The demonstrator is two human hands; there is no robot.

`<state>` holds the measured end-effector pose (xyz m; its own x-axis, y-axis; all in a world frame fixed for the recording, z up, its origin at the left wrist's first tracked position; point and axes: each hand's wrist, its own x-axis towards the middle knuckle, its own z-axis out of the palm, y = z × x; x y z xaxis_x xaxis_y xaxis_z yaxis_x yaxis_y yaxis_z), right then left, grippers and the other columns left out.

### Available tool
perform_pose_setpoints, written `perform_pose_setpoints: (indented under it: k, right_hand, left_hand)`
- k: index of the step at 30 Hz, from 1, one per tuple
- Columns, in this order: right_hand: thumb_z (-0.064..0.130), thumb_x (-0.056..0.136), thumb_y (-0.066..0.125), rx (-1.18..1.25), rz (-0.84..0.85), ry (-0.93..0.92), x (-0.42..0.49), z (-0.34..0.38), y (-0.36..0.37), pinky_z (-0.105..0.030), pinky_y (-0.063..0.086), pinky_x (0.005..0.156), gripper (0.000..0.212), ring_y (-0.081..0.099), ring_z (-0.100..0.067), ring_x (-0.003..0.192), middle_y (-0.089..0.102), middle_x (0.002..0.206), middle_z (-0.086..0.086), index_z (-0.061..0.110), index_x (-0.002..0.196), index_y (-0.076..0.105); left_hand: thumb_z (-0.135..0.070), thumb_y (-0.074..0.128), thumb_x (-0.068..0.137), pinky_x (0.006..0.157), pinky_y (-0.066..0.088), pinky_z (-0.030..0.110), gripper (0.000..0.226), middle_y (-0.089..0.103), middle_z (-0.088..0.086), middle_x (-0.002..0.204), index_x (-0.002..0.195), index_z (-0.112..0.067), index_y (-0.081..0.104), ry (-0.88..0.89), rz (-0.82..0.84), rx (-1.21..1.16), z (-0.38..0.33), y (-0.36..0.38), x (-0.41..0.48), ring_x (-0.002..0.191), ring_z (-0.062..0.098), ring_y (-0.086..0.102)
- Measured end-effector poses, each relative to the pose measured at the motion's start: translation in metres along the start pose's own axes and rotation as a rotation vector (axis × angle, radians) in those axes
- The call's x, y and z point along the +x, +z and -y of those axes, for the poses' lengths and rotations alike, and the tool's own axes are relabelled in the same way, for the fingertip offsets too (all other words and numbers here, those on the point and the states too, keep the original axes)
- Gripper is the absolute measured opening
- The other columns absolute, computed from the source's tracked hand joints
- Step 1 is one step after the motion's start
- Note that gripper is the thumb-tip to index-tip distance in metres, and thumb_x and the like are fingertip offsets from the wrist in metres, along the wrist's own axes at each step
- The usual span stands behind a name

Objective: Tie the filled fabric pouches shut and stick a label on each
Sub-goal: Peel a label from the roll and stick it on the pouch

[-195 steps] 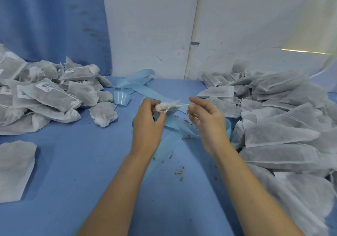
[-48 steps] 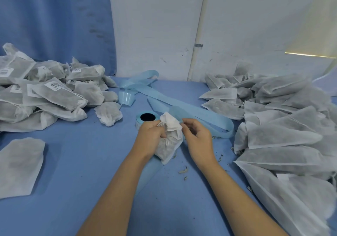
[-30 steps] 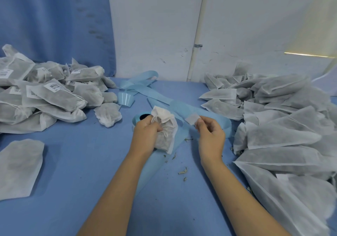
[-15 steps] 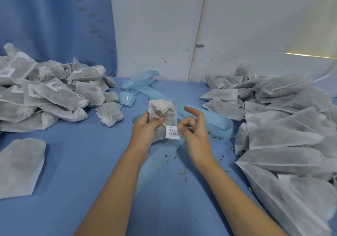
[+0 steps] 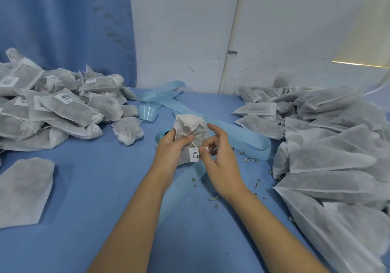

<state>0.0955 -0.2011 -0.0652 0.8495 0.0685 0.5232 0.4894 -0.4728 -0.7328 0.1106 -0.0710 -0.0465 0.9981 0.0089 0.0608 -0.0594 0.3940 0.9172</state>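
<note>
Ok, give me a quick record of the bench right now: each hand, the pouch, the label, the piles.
left hand: grips the pouch, neck up, over the table
right hand: thumb on the label, fingers curled
pouch neck: gathered, string tied
label: barcode sticker on the pouch's lower front
left pile: tied pouches, several with labels showing
right pile: pouches, no labels visible
backing strip: pale blue, loops behind the hands
</note>
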Motion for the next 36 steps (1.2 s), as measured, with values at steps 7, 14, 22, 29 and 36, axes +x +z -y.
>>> perform_pose_setpoints:
  k: [7, 14, 22, 29, 36]
  right_hand:
    - [0.033, 0.085, 0.071, -0.090, -0.016, 0.015, 0.001, 0.001, 0.001, -0.028, 0.047, 0.078, 0.069, 0.055, -0.009, 0.088, 0.051, 0.087, 0.014, 0.026, 0.141, 0.032]
    - [0.048, 0.077, 0.074, -0.150, -0.050, 0.112, 0.001, 0.003, 0.002, -0.025, 0.042, 0.077, 0.088, 0.048, -0.009, 0.094, 0.044, 0.095, 0.020, 0.022, 0.145, 0.025]
    - [0.021, 0.080, 0.077, 0.402, -0.030, 0.368, 0.004, 0.012, 0.001, -0.022, 0.054, 0.077, 0.060, 0.069, -0.009, 0.087, 0.067, 0.105, -0.006, 0.024, 0.129, 0.043]
    - [0.019, 0.078, 0.079, 0.634, -0.188, 0.460, 0.011, 0.014, -0.007, -0.020, 0.054, 0.074, 0.047, 0.069, -0.009, 0.090, 0.070, 0.104, 0.000, 0.015, 0.119, 0.056]
    - [0.036, 0.086, 0.068, 0.661, -0.095, 0.519, 0.010, 0.016, -0.008, -0.017, 0.043, 0.060, 0.022, 0.056, -0.006, 0.069, 0.066, 0.081, 0.006, 0.018, 0.098, 0.068]
  left_hand:
    - [-0.013, 0.061, 0.090, 0.065, 0.054, 0.026, 0.013, 0.075, 0.002, 0.089, 0.099, -0.019, 0.068, 0.006, -0.004, 0.013, 0.002, 0.001, 0.002, 0.079, 0.015, 0.071]
    - [-0.016, 0.061, 0.091, 0.060, 0.054, 0.024, 0.012, 0.075, -0.001, 0.088, 0.100, -0.020, 0.068, 0.003, -0.019, 0.021, 0.003, -0.001, 0.002, 0.078, 0.013, 0.071]
    - [-0.026, 0.065, 0.087, 0.088, 0.054, 0.042, 0.025, 0.072, 0.012, 0.104, 0.108, -0.013, 0.068, -0.043, 0.083, -0.085, 0.001, 0.003, 0.001, 0.094, 0.027, 0.069]
    - [-0.033, 0.078, 0.066, 0.087, 0.055, 0.027, 0.049, 0.072, 0.007, 0.108, 0.108, -0.010, 0.066, -0.100, 0.259, -0.044, -0.001, 0.002, -0.003, 0.103, 0.019, 0.068]
    - [-0.017, 0.075, 0.073, 0.074, 0.055, 0.020, 0.036, 0.074, 0.006, 0.099, 0.107, -0.007, 0.065, -0.113, 0.196, -0.097, -0.001, 0.000, -0.004, 0.095, 0.017, 0.071]
